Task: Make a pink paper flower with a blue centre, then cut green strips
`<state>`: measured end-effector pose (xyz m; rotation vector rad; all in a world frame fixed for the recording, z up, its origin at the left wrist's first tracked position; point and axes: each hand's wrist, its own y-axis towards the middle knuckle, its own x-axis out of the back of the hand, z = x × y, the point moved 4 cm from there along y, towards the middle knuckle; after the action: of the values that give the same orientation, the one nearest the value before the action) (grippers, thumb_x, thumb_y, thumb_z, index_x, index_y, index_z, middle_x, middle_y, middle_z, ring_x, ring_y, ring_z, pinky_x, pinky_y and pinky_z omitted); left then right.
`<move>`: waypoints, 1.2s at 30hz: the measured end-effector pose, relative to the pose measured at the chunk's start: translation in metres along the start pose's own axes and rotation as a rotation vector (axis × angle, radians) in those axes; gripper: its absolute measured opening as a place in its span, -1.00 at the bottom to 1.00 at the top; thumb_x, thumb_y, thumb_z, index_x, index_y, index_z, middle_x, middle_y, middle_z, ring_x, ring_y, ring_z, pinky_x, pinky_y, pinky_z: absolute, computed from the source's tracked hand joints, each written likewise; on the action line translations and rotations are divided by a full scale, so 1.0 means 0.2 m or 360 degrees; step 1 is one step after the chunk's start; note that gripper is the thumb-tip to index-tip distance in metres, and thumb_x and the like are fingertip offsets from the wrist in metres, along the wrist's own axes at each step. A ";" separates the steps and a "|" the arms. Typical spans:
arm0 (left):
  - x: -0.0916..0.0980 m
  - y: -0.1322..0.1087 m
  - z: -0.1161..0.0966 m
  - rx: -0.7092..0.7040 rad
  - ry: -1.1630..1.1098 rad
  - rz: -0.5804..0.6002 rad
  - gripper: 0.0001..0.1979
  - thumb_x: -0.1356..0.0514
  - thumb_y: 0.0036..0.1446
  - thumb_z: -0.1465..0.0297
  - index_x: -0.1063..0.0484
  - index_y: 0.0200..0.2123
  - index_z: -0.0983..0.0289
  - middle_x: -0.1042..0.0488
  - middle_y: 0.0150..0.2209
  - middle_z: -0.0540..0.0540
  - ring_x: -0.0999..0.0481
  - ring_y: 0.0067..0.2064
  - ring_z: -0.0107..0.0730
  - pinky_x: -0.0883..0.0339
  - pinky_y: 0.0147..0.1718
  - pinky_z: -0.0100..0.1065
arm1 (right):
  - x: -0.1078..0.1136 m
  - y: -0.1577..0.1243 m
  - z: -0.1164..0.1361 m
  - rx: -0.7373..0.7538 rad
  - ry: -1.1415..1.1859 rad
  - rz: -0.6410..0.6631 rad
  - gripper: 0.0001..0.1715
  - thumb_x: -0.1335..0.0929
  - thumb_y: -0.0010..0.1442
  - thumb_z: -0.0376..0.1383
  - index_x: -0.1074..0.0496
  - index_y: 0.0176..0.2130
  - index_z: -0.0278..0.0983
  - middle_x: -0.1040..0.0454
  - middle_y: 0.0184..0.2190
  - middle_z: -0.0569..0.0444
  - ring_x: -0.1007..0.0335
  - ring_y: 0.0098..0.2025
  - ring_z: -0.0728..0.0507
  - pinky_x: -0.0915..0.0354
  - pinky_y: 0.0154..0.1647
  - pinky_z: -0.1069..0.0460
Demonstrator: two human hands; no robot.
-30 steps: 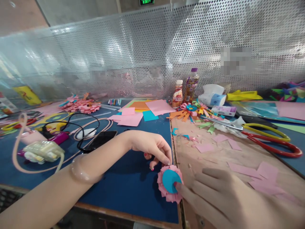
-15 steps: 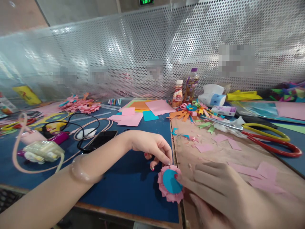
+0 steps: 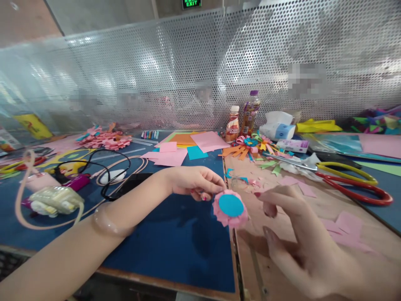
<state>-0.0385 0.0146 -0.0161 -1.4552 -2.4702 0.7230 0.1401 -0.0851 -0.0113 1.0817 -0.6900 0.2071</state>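
My left hand (image 3: 194,183) pinches the top edge of a pink pleated paper flower (image 3: 231,207) with a blue disc at its middle and holds it a little above the table. A clear bangle sits on that forearm. My right hand (image 3: 291,234) hovers just right of the flower, fingers apart and loosely curled, holding nothing and not touching the flower.
Big red-and-yellow scissors (image 3: 351,179) lie at the right among pink scraps. Two bottles (image 3: 242,117), a tissue pack (image 3: 278,125) and finished paper flowers (image 3: 252,144) stand behind. Pink and orange sheets (image 3: 188,146) lie mid-table. A phone, cables and a bag (image 3: 56,198) sit left, in front of a perforated metal screen (image 3: 200,71).
The flower was lying on the table with my right fingers pressing its blue disc. My left hand has lifted it, and my right hand has come off and opened.
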 end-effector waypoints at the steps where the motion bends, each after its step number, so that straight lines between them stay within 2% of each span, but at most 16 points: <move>1: 0.01 0.00 0.00 -0.0047 -0.0111 -0.0008 -0.84 -0.27 -0.01 0.35 -0.41 -0.38 0.32 -0.28 -0.60 -0.05 -0.16 -0.65 -0.68 0.16 -0.76 -0.63 | 0.00 0.01 -0.01 -0.0029 -0.0019 -0.0033 -0.41 -0.25 -0.02 -0.53 -0.11 0.04 -0.38 -0.23 -0.25 -0.06 -0.21 -0.19 -0.13 -0.27 -0.26 -0.03; 5: 0.02 0.01 -0.01 -0.0132 -0.0380 -0.0005 -0.87 -0.27 -0.01 0.41 -0.43 -0.41 0.37 -0.21 -0.62 -0.06 -0.04 -0.66 -0.70 0.21 -0.79 -0.65 | -0.02 0.06 -0.05 -0.0130 -0.0189 -0.0107 -0.52 -0.36 0.04 -0.43 -0.15 -0.06 -0.30 -0.26 -0.24 -0.03 -0.21 -0.16 -0.13 -0.25 -0.22 -0.02; 10: -0.02 0.02 -0.01 -0.0063 -0.0423 0.0050 -0.90 -0.26 0.01 0.45 -0.43 -0.43 0.39 -0.18 -0.63 -0.06 -0.01 -0.65 -0.70 0.22 -0.81 -0.66 | 0.00 0.08 -0.07 -0.0120 -0.0218 -0.0204 -0.69 -0.35 0.10 -0.42 -0.24 -0.13 -0.26 -0.32 -0.31 0.05 -0.24 -0.24 -0.07 -0.24 -0.26 0.01; 20: -0.04 0.02 -0.01 -0.0026 -0.0415 0.0016 -0.89 -0.24 0.03 0.44 -0.42 -0.41 0.40 -0.20 -0.60 -0.05 -0.05 -0.64 -0.69 0.16 -0.82 -0.68 | 0.02 0.07 -0.04 0.0107 -0.0279 -0.0226 -0.66 -0.34 0.08 -0.51 -0.29 -0.13 -0.26 -0.34 -0.30 0.03 -0.28 -0.24 -0.07 -0.27 -0.26 0.00; 24: -0.03 0.01 -0.02 -0.0067 -0.0415 -0.0094 -0.89 -0.25 0.02 0.44 -0.42 -0.38 0.39 -0.21 -0.58 -0.05 -0.11 -0.63 -0.70 0.16 -0.81 -0.70 | 0.01 0.07 -0.06 0.0035 -0.0425 -0.0220 -0.50 -0.33 0.05 -0.47 -0.22 0.00 -0.27 -0.28 -0.20 -0.05 -0.25 -0.14 -0.16 -0.28 -0.19 -0.06; 27: -0.02 0.01 -0.03 -0.0102 -0.0416 -0.0133 -0.91 -0.24 0.03 0.45 -0.42 -0.37 0.37 -0.22 -0.56 -0.05 -0.13 -0.62 -0.70 0.15 -0.81 -0.70 | -0.01 0.07 -0.07 0.0003 -0.0544 -0.0143 -0.42 -0.35 0.00 -0.45 -0.21 0.03 -0.24 -0.27 -0.13 -0.07 -0.21 -0.08 -0.23 -0.24 -0.12 -0.13; 30: -0.03 0.01 -0.03 -0.0099 -0.0402 -0.0104 -0.91 -0.23 0.04 0.45 -0.42 -0.36 0.38 -0.21 -0.57 -0.05 -0.11 -0.63 -0.71 0.15 -0.81 -0.71 | -0.02 0.07 -0.07 0.0075 -0.0580 -0.0086 -0.50 -0.35 0.02 -0.46 -0.27 -0.02 -0.24 -0.32 -0.15 -0.04 -0.21 -0.12 -0.21 -0.21 -0.14 -0.12; 36: -0.04 0.02 -0.01 -0.0062 -0.0335 -0.0054 -0.86 -0.25 0.01 0.40 -0.43 -0.34 0.34 -0.25 -0.56 -0.04 -0.15 -0.61 -0.66 0.15 -0.80 -0.68 | 0.01 0.08 -0.05 0.0193 -0.0555 -0.0137 -0.66 -0.32 0.09 -0.50 -0.33 -0.11 -0.27 -0.42 -0.21 -0.02 -0.26 -0.17 -0.15 -0.19 -0.16 -0.07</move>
<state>-0.0297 0.0097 -0.0157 -1.4123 -2.6711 0.8666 0.1377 -0.0703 -0.0018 1.2765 -0.9489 -0.0161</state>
